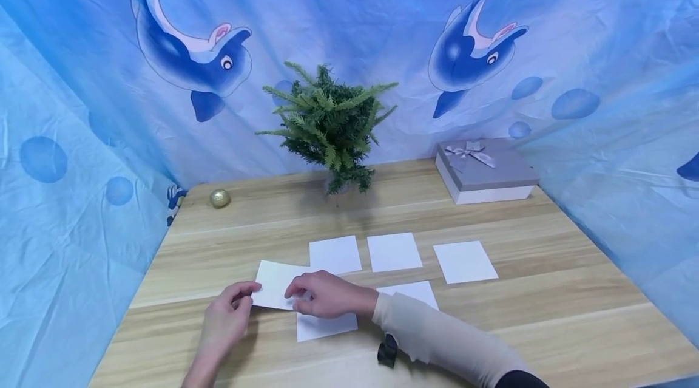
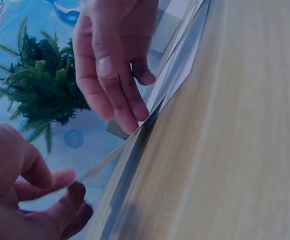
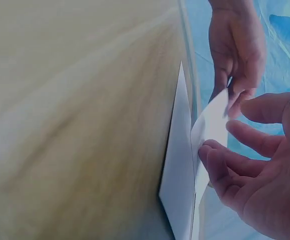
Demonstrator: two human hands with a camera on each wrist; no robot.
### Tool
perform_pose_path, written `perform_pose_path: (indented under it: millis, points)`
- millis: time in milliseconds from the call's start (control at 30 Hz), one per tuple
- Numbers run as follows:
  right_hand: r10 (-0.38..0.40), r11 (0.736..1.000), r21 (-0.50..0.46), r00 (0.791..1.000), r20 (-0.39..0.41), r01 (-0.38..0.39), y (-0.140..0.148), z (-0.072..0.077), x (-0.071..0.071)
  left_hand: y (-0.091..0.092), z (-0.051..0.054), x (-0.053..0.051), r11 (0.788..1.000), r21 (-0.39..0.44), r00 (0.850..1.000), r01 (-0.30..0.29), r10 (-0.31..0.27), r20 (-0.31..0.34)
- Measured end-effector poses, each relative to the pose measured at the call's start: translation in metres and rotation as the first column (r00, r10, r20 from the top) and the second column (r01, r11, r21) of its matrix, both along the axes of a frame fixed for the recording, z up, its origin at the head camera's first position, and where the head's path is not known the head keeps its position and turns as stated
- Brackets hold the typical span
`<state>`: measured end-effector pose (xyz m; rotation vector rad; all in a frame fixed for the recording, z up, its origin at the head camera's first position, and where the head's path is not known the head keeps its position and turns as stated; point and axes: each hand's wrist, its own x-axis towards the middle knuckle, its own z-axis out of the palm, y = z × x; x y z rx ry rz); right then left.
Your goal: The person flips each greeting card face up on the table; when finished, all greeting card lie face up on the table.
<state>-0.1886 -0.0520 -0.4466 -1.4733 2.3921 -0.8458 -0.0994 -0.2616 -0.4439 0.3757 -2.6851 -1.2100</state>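
A white sheet of paper is held slightly above the wooden table at its left end, its right part over other white squares. My left hand pinches its left edge between thumb and fingers. Over its right part is my right hand, whose fingertips touch or nearly touch the surface, thumb apart from the fingers. Partly under the right hand lies another white square. One more white square is partly covered by the right forearm.
Further white squares lie behind the hands: one left of centre, one beside it, one to the right. At the back stand a small artificial fir tree, a gold ball and a grey-lidded gift box.
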Motion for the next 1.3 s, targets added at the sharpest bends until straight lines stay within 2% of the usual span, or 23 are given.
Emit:
perform_pose_path:
  millis: [167,267,333,400,500,633,700,800,933,1000,1033,1100,1167,1300]
  points:
    - [0.012,1.0,0.018,0.999,-0.034,-0.011,0.001,0.0,0.0,-0.004,-0.003,0.0,0.995,-0.064,0.991,0.083,-0.089,-0.096]
    - [0.012,1.0,0.012,0.999,-0.031,-0.011,0.002,-0.002,-0.001,-0.008,-0.007,0.001,0.987,-0.074,0.975,0.141,-0.151,-0.161]
    - [0.014,1.0,0.006,0.999,-0.035,-0.014,0.003,-0.003,-0.002,-0.01,-0.01,0.002,0.984,-0.095,0.965,0.151,-0.168,-0.201]
    - [0.011,1.0,-0.002,0.999,-0.037,-0.011,0.005,-0.002,-0.004,-0.012,-0.012,0.001,0.982,-0.107,0.948,0.155,-0.179,-0.262]
    - [-0.023,0.999,-0.038,1.0,-0.012,0.023,0.009,0.003,-0.006,-0.012,-0.014,-0.001,0.984,-0.104,0.921,0.142,-0.17,-0.35]
    - [-0.099,0.989,-0.109,0.995,0.007,0.099,0.013,0.011,-0.007,-0.013,-0.015,-0.003,0.991,-0.02,0.889,0.133,-0.128,-0.439]
    - [-0.122,0.983,-0.136,0.992,0.016,0.123,0.014,0.013,-0.006,-0.013,-0.013,-0.004,0.993,0.033,0.876,0.112,-0.082,-0.475]
    - [-0.117,0.976,-0.175,0.991,0.06,0.126,0.012,0.011,-0.004,-0.008,-0.001,0.001,0.995,0.094,0.867,0.04,0.012,-0.498]
    - [-0.068,0.969,-0.226,0.989,0.128,0.096,0.007,0.008,0.0,-0.013,0.002,0.001,0.988,0.135,0.87,-0.07,0.127,-0.476]
    - [-0.045,0.97,-0.232,0.989,0.139,0.077,0.004,0.007,0.002,-0.019,-0.004,-0.001,0.986,0.119,0.861,-0.113,0.157,-0.484]
    - [-0.038,0.97,-0.232,0.989,0.146,0.072,0.003,0.007,0.003,-0.022,-0.008,-0.003,0.986,0.104,0.861,-0.134,0.167,-0.48]
    - [-0.036,0.972,-0.224,0.987,0.16,0.072,0.001,0.006,0.005,-0.023,-0.008,-0.003,0.984,0.06,0.861,-0.167,0.175,-0.478]
    - [-0.047,0.973,-0.216,0.982,0.185,0.087,-0.001,0.005,0.006,-0.024,-0.008,-0.002,0.983,0.04,0.874,-0.181,0.179,-0.451]
    - [-0.064,0.967,-0.223,0.968,0.242,0.12,-0.002,0.002,0.008,-0.024,-0.008,0.0,0.985,0.035,0.923,-0.17,0.172,-0.345]
